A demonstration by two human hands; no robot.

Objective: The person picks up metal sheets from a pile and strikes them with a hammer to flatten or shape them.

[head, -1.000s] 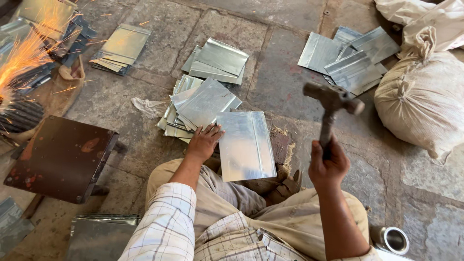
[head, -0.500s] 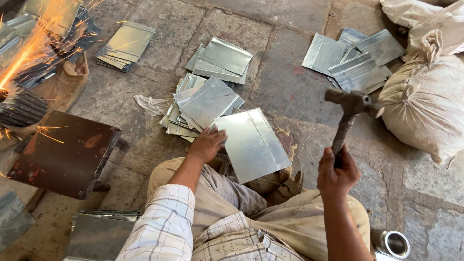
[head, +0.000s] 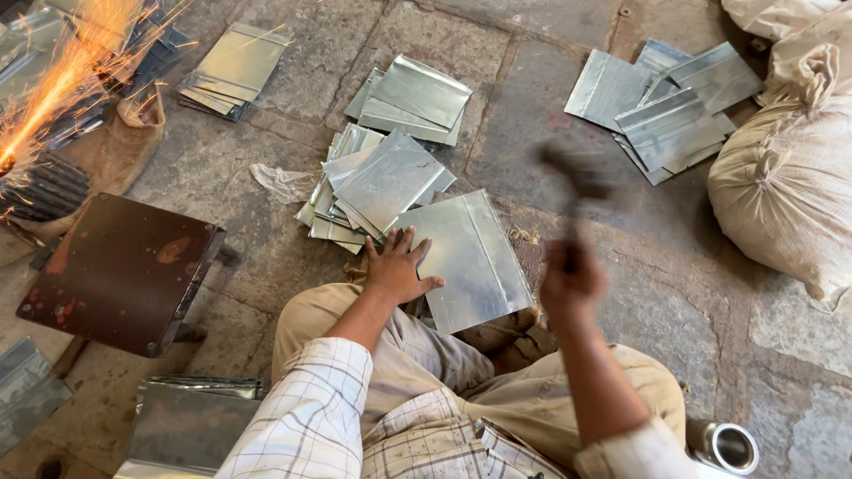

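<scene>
Head view, left hand (head: 398,266) fingers splayed on shiny creased metal sheet (head: 470,257), right hand (head: 568,277) fingers grasping blurred hammer (head: 575,186)

Single head cam — looks steeply down and forward from above the seated person's lap, close range; stone floor (head: 532,98) fills the frame. No second view to overlap.

Two hands showed: left (head: 397,267), right (head: 570,273). One hammer (head: 575,191), blurred. One sheet (head: 469,257) lay under the left hand. Four loose stacks of sheets (head: 390,182) sat on the floor. Two sacks (head: 785,195), one steel cup (head: 725,446), one brown stool (head: 120,270).
</scene>
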